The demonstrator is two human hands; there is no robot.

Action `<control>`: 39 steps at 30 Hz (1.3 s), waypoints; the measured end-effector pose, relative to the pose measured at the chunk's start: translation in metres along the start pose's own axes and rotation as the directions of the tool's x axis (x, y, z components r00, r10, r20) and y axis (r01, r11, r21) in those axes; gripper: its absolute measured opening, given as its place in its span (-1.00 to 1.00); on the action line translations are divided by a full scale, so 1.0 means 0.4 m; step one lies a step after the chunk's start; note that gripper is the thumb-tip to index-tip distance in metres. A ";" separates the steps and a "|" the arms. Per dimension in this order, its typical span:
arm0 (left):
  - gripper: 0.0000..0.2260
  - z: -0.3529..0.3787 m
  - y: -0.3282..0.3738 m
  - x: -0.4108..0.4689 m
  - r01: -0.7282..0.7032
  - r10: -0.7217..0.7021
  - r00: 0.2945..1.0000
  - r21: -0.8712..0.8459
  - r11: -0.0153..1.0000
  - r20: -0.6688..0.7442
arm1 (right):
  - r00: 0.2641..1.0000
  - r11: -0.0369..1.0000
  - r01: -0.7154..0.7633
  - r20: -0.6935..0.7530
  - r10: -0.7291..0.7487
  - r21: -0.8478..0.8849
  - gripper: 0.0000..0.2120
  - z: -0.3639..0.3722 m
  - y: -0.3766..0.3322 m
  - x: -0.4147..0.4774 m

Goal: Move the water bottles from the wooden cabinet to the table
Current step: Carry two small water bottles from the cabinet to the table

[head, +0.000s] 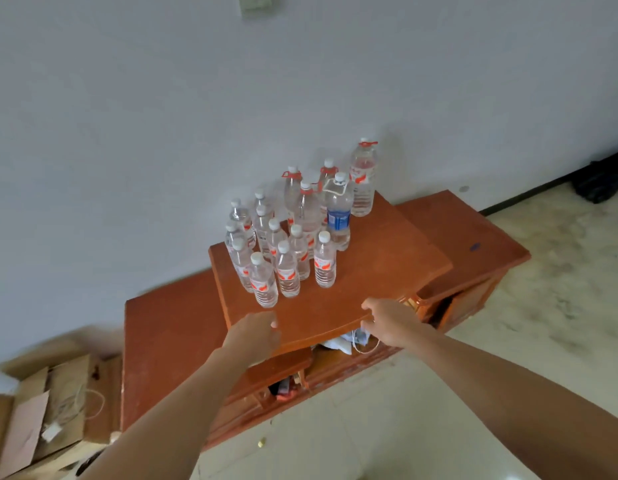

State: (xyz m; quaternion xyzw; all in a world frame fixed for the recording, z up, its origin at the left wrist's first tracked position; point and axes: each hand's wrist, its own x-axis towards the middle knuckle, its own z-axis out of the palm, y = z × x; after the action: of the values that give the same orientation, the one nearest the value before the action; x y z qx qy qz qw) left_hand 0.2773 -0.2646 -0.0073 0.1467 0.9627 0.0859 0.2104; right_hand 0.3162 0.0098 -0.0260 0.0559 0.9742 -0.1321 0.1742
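Several clear water bottles with white caps stand on the raised top of the reddish wooden cabinet (370, 271). Small bottles cluster at the front left, the nearest small bottle (263, 281) closest to me. Taller bottles stand behind, among them a blue-labelled bottle (338, 213) and a large bottle (363, 178) at the back right. My left hand (255, 336) hovers over the cabinet's front edge just below the nearest bottle, fingers loosely curled, holding nothing. My right hand (392, 320) reaches to the front edge further right, empty. No table is in view.
The cabinet stands against a white wall. Its open compartments below hold cloth and small items (349, 341). Cardboard boxes (48, 407) lie on the floor at the left. A dark bag (602, 181) sits on the pale tiled floor at the far right.
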 end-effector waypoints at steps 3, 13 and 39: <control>-0.74 -0.014 0.001 0.068 0.013 -0.013 1.000 -0.022 1.000 -0.006 | 0.999 0.999 0.024 0.027 -0.024 -0.023 -0.54 -0.037 -0.008 0.115; -0.68 -0.149 -0.016 0.428 -0.085 0.075 0.983 -0.052 0.995 -0.170 | 0.965 0.982 0.133 -0.209 -0.159 -0.137 -0.52 -0.089 -0.102 0.476; -0.68 -0.011 0.113 0.611 0.304 -0.302 0.951 0.027 0.952 -0.061 | 0.853 0.815 0.491 -0.021 -0.522 -0.306 -0.57 -0.130 0.064 0.819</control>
State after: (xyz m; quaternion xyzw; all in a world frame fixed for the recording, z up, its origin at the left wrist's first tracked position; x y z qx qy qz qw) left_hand 0.0744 -0.1445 -0.0860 -0.0013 0.9807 0.0395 0.1914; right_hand -0.0024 0.0695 -0.1011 -0.2250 0.9700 -0.0264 0.0881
